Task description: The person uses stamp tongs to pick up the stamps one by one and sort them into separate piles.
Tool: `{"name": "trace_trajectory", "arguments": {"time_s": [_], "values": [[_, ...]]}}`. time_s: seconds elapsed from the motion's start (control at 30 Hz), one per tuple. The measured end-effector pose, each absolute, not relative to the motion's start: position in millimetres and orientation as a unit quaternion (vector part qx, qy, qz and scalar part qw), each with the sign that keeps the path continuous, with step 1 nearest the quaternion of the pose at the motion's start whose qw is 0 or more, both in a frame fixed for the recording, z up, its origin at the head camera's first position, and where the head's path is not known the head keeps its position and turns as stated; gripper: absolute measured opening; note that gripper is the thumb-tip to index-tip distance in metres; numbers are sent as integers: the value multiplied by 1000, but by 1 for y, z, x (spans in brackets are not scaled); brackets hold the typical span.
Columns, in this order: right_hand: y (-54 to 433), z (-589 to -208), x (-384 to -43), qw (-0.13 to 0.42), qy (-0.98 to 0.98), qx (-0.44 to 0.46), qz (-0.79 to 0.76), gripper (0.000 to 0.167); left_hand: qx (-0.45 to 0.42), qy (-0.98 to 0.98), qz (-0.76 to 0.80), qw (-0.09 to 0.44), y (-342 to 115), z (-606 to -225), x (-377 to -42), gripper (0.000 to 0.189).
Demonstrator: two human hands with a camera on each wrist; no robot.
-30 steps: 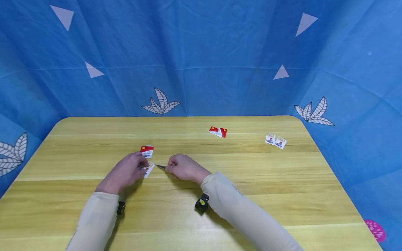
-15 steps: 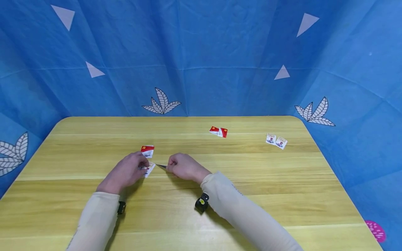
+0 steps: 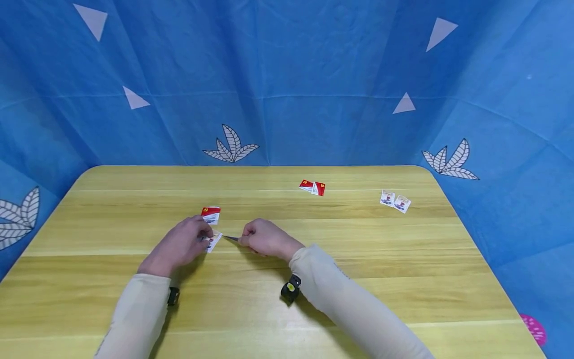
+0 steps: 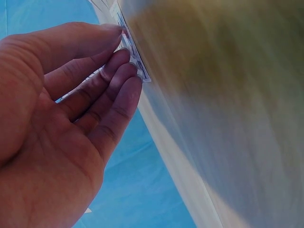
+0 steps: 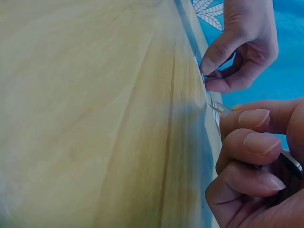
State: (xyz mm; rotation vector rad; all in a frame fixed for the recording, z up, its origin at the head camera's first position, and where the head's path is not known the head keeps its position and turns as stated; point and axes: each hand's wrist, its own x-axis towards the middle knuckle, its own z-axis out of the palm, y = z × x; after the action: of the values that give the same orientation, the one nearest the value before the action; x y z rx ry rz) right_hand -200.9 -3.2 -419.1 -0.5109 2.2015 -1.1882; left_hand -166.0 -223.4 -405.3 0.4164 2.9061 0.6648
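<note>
My left hand rests its fingertips on a small pale stamp lying on the table, covering part of it. In the left wrist view, thumb and loosely bent fingers meet the stamp's surface, and one corner of the stamp shows past them. My right hand pinches slim pointed tweezers, whose tips are right beside the stamp's right corner. The rounded rear end of the tweezers shows behind the fingers in the right wrist view. Just beyond the left hand lies a red-and-white stamp.
Two red-and-white stamps lie overlapping near the table's back edge. Farther right is a pair of pale stamps. The wooden table ends at a blue patterned cloth behind it.
Both hands stay almost still, the left on the pale stamp and the right with the tweezers at its corner. The head view shifts very slightly.
</note>
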Motion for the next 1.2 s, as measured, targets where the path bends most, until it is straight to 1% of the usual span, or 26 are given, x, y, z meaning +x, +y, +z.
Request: {"name": "trace_trajectory", "arguments": {"time_s": [0.17,0.4,0.87,1.1,1.2], "values": [[-4,-419,-201,296,825,-191,-442,21,133,963,223,69,-222,-405,-165,9],[-5,-418,-201,290,825,-197,-443,22,123,963,226,77,-221,-405,-166,10],[-5,-418,-200,299,821,-190,-447,22,125,963,227,74,-223,-404,-165,10],[-9,-417,-199,297,824,-189,-443,21,122,962,231,79,-223,-403,-165,11],[-11,-417,-199,286,830,-197,-436,19,123,962,230,79,-223,-403,-165,11]]}}
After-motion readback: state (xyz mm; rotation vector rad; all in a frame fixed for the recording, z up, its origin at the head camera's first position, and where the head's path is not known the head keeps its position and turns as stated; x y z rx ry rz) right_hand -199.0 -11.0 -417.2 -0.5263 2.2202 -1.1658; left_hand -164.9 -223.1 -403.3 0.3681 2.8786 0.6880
